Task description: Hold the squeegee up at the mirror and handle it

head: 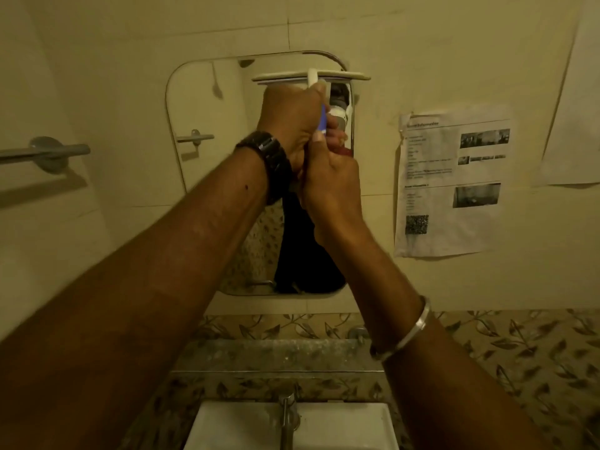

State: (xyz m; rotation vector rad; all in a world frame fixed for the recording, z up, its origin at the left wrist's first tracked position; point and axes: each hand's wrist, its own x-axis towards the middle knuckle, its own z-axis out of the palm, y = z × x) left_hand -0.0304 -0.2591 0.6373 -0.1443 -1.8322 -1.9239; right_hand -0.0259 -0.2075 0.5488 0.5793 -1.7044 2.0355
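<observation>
Both arms reach up in front of a wall mirror (201, 177). My left hand (292, 121), with a dark watch on its wrist, grips a white squeegee (311, 76) by its blue-and-white handle; the wide blade lies flat against the top of the glass. Just below and to the right, my right hand (331, 180), a silver bangle on its wrist, curls its fingers close to the left hand, around something small that I cannot make out. The mirror reflects the hands and a dark figure.
A white sink (341, 427) with a metal tap (287, 414) sits below, under a stone ledge (276, 355). A printed sheet (451, 180) is stuck to the tiles right of the mirror. A grey towel bar (45, 152) juts out at left.
</observation>
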